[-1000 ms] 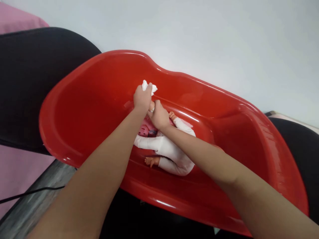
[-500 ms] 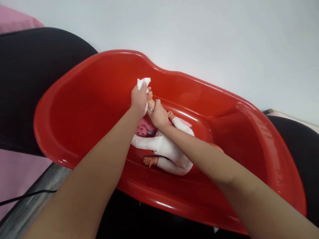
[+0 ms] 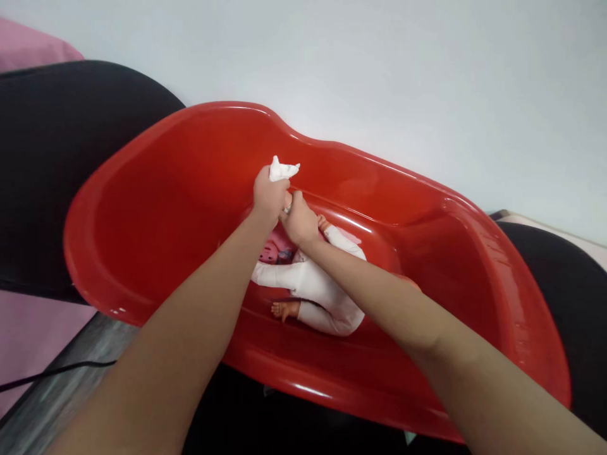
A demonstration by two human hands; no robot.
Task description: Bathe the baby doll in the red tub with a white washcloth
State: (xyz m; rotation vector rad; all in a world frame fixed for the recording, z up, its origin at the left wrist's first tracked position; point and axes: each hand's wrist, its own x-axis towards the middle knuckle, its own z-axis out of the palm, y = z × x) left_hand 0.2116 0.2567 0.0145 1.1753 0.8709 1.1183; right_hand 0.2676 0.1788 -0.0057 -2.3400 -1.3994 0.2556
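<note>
A baby doll (image 3: 313, 291) in a white suit lies inside a red plastic tub (image 3: 156, 189). Its bare foot (image 3: 283, 309) points toward the near wall. My left hand (image 3: 268, 193) is closed on a crumpled white cloth (image 3: 282, 170) that sticks out above the knuckles. My right hand (image 3: 300, 221) is closed around one of the doll's limbs, right beside the left hand. Both fists meet above the doll, whose head is mostly hidden by my hands; only a bit of pink shows.
The tub rests on black cushioned seats (image 3: 52, 158) against a pale wall (image 3: 379, 69). A pink surface (image 3: 28, 335) and a grey floor strip with a black cable (image 3: 52, 373) lie at the lower left.
My left hand with the cloth rose a little beside the doll's limb, then came back down against the right hand. The doll barely shifted.
</note>
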